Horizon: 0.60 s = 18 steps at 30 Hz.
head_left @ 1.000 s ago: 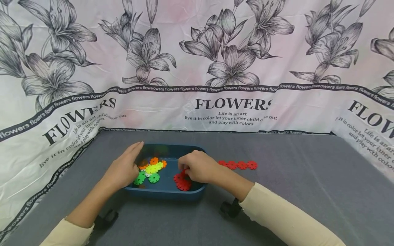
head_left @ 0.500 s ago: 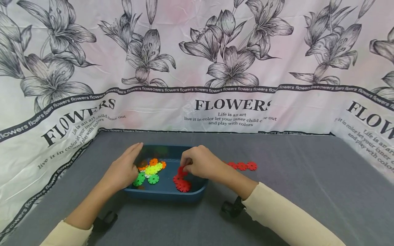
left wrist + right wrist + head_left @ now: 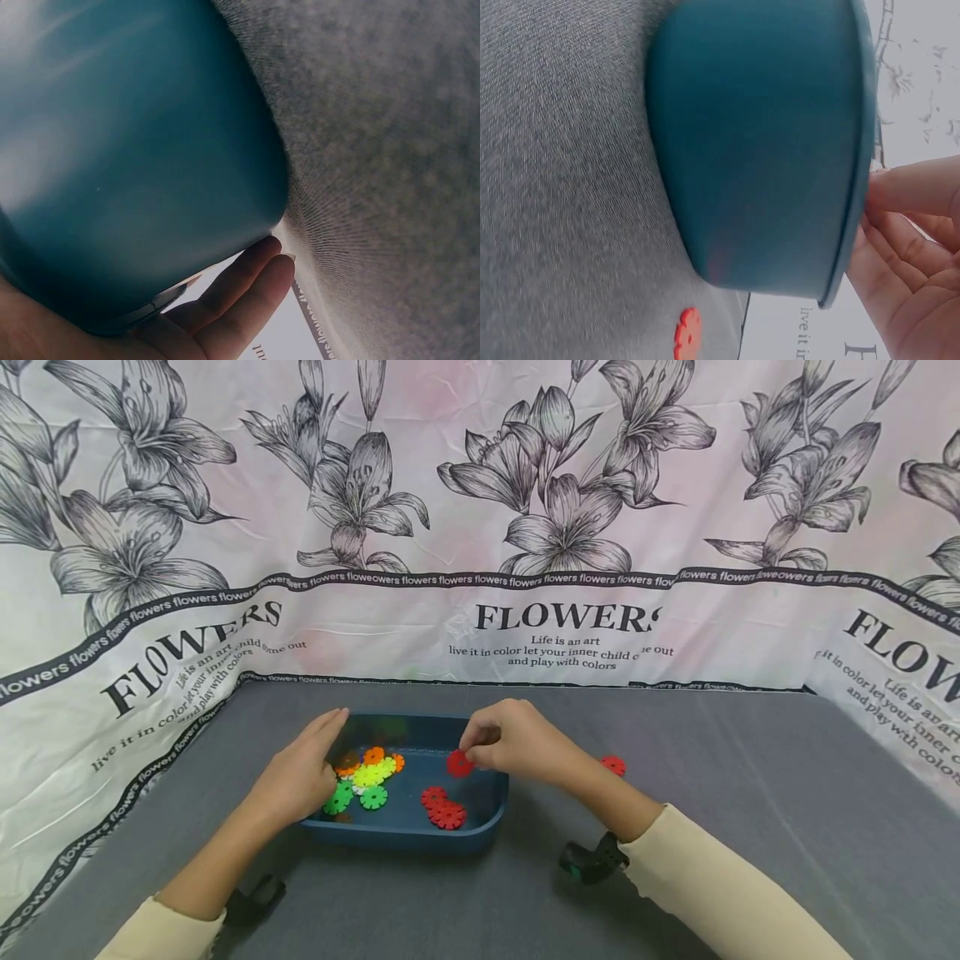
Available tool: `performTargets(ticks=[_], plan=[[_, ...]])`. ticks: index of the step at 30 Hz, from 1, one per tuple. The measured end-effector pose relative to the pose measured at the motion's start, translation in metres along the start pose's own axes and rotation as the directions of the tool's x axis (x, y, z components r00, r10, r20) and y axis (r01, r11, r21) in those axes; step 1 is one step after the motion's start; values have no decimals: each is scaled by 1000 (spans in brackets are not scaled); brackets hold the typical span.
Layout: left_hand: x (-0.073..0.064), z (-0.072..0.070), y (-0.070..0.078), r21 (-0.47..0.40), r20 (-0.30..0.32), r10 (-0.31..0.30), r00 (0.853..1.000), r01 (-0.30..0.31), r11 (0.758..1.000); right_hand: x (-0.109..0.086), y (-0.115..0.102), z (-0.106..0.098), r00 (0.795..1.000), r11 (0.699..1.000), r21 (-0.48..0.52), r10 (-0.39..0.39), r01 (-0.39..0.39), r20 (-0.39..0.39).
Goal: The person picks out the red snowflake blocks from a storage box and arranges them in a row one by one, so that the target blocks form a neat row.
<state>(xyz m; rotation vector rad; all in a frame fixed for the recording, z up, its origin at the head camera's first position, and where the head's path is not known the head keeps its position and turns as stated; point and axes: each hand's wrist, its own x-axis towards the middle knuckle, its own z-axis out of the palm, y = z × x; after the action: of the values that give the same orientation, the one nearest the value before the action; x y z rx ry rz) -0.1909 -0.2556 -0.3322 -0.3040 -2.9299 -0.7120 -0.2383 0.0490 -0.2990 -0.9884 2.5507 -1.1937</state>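
Observation:
My right hand [image 3: 521, 739] pinches a red notched plastic disc [image 3: 460, 763] between thumb and fingertips, over the right end of a blue plastic bin [image 3: 401, 837]. At the bin's left end my left hand [image 3: 296, 777] holds the rim, the thumb inside and the fingers along the outer wall. Two or more red discs [image 3: 447, 814] lie overlapping in the bin below the right hand. On the bin's left side sit green discs [image 3: 373, 797], yellow discs [image 3: 372, 772] and orange discs [image 3: 374, 755]. In the right wrist view the bin wall [image 3: 765, 150] hides the held disc.
Right of the bin, a red disc [image 3: 613, 765] shows on the grey cloth-covered table [image 3: 720, 777]; my right forearm covers the rest of its row. A white flower-print curtain [image 3: 420, 635] stands behind the table.
My right hand has lifted a red disc off the red pile and moved up and to the right with it. Its forearm now covers most of the red row. The left hand stays put.

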Motion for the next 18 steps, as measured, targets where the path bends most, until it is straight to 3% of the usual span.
performTargets(ticks=[4,12,18], plan=[[0,0,0,3,1,-2,1000,2,1000,-5,2,-7,999,998,55,34,-33,-18],[0,0,1,-4,6,-7,1000,7,1000,-14,6,-20,998,997,70,18,-13,-66],[0,-1,1,-4,4,-4,1000,4,1000,-21,14,-29,992,990,129,69,-55,-102]])
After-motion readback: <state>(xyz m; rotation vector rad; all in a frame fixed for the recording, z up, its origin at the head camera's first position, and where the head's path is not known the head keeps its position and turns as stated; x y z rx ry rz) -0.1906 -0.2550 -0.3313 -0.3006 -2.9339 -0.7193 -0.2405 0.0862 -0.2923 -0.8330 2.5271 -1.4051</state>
